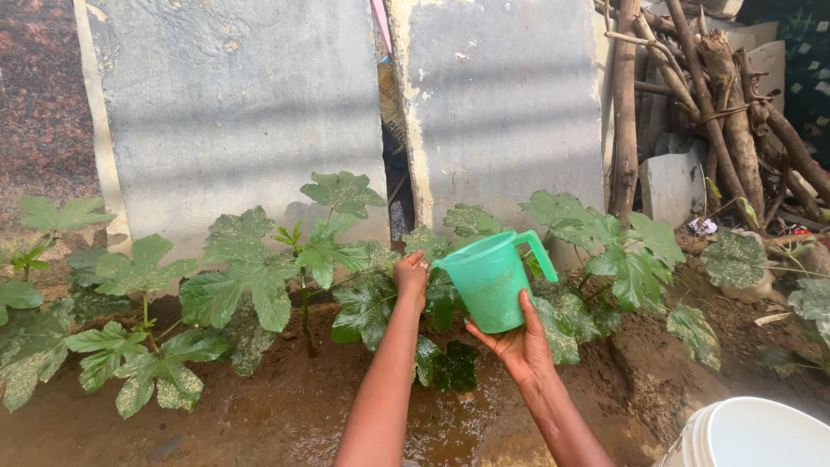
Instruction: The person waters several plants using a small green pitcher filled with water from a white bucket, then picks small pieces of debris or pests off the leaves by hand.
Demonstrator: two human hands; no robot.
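Observation:
A green plastic jug (490,278) with a handle on its right side is tilted toward the left over the plants. My right hand (515,343) cups its base from below. My left hand (411,277) touches the jug's rim on the left, fingers closed against it. Below the jug, leafy green plants (251,277) grow in a row in brown soil. The soil (432,424) under the jug looks wet and shiny.
Two grey slabs (233,104) stand upright behind the plants with a dark gap between them. A pile of wooden poles (718,95) leans at the back right. A white bucket (752,437) stands at the bottom right corner.

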